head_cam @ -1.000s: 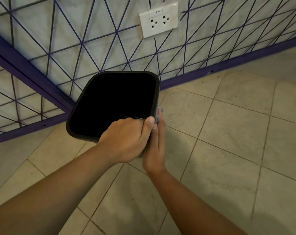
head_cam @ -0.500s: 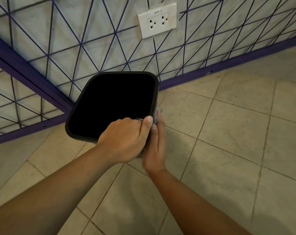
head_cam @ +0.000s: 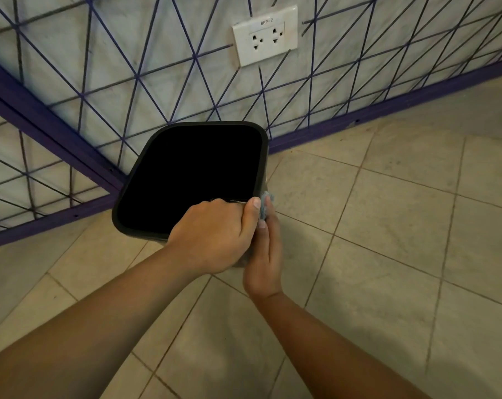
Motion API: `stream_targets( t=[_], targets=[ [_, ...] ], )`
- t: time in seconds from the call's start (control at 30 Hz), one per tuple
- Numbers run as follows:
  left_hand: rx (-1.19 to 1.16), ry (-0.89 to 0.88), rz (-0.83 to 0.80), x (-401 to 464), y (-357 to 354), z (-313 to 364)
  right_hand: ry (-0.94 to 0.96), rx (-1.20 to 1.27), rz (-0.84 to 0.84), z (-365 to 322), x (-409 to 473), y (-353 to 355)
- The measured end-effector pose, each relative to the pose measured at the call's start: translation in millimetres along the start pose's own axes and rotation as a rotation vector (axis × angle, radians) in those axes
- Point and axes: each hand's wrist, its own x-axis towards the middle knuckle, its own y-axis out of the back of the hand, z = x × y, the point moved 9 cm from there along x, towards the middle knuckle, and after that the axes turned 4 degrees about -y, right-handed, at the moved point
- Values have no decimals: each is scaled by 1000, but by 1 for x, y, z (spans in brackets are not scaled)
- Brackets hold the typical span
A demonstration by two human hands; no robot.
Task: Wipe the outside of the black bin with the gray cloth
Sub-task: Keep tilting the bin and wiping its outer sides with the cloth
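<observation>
The left hand point(head_cam: 215, 234) comes in from the lower left of the frame, with the forearm running diagonally up to the middle. It grips the near right corner of the bin point(head_cam: 192, 177): the fingers curl over the rim into the bin, and the thumb lies along the outside of the corner, pointing up. The right hand point(head_cam: 264, 260) comes from the lower right and stands edge-on, just beside the left hand and partly behind it. Its fingers are straight and close together, and they press the cloth point(head_cam: 264, 204) flat against the right outer wall of the bin, just below the rim. Only a small gray part of the cloth shows, above the fingertips and touching the left thumb; the rest is hidden between the hand and the wall.

The bin is black, with a square mouth and rounded corners, and it sits in the middle of the frame, a little left. Its inside is fully dark. It stands on the floor point(head_cam: 388, 240) of beige tiles, near a corner of the room. The wall point(head_cam: 129, 53) behind it fills the upper part of the frame and has a pattern of dark crossing lines, with a purple skirting point(head_cam: 388, 105) along its foot. A white socket point(head_cam: 265, 36) is on the wall, upper right of the bin.
</observation>
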Motion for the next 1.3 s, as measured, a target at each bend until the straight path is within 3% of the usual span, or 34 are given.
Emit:
stream_targets(
  t=[0.17, 0.4, 0.57, 0.73, 0.83, 1.0, 1.13, 1.3],
  targets=[
    [-22, 5, -18, 1, -1, -1, 69, -41, -59, -4, -8, -6],
    [-40, 4, -24, 1, -2, -2, 111, -35, 12, -9, -17, -12],
    [38, 27, -23, 2, -1, -2, -93, 21, 92, 19, -7, 6],
    [33, 32, -47, 2, -3, -4, -26, 9, 42, 7, -19, -7],
    [54, 29, -22, 2, -1, -1, -98, -6, 21, 21, -8, 5],
    [59, 9, -35, 2, -2, 0, 53, -23, 42, 0, -14, -7],
    [94, 16, -24, 2, -2, -1, -118, 5, 117, 20, 9, 9],
    [68, -6, -37, 3, -2, 0, -97, 111, 87, 10, 9, 0]
  ],
)
